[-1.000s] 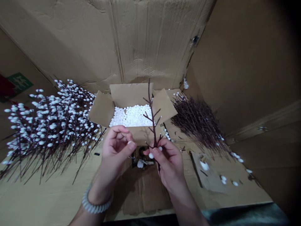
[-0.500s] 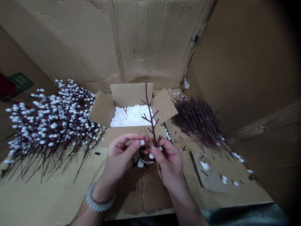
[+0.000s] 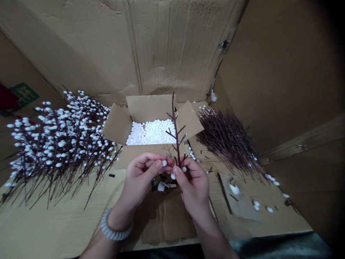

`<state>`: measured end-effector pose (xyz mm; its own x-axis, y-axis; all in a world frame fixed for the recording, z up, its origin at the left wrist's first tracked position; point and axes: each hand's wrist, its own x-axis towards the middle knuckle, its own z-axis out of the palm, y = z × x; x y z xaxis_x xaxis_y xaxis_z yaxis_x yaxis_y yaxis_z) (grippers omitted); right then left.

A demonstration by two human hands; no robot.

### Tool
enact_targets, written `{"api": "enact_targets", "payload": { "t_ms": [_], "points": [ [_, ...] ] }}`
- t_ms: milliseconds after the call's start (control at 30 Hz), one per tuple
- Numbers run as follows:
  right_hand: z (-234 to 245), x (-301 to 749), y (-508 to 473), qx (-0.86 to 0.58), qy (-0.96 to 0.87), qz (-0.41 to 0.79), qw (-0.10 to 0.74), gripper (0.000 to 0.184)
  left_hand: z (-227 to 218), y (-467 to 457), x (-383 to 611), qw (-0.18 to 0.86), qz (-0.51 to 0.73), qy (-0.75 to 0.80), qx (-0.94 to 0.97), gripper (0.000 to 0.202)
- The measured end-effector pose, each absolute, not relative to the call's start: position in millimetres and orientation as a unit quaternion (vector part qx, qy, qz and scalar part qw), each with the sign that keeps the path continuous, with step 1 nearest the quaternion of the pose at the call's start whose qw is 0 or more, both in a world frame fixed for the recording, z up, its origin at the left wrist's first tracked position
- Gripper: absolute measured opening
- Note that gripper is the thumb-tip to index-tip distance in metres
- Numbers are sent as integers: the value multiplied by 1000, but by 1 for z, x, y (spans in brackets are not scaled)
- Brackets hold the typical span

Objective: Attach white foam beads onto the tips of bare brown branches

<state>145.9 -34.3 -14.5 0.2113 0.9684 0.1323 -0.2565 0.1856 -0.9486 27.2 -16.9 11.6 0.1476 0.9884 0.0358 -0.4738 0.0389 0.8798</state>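
Note:
My right hand grips the lower stem of a dark brown branch that stands upright, with two white foam buds fixed near my fingers. My left hand pinches a small white foam bud between thumb and fingers, right beside the branch's lower twigs. Behind both hands stands an open cardboard box filled with white foam buds.
A large heap of branches covered in white buds lies at the left. A pile of bare brown branches lies at the right. A small dark object sits under my hands. Loose buds and a cardboard scrap lie at right. Cardboard walls enclose the area.
My left hand moved right, bringing a white bud from in front of the box up against the branch. The branch shifted slightly in my right hand.

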Motion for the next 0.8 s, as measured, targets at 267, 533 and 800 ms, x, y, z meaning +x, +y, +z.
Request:
{"api": "enact_targets", "payload": {
  "t_ms": [267, 533, 800],
  "points": [
    [-10, 145, -35, -445, -435, 448, 642, 8, 7, -18, 28, 624, 576, 335, 409, 8],
    [-11, 145, -35, -443, -432, 444, 648, 8, 4, -18, 26, 604, 558, 345, 452, 9],
    [-12, 145, -37, -455, -452, 416, 644, 10, 8, -18, 25, 582, 552, 361, 475, 8]
  ]
}}
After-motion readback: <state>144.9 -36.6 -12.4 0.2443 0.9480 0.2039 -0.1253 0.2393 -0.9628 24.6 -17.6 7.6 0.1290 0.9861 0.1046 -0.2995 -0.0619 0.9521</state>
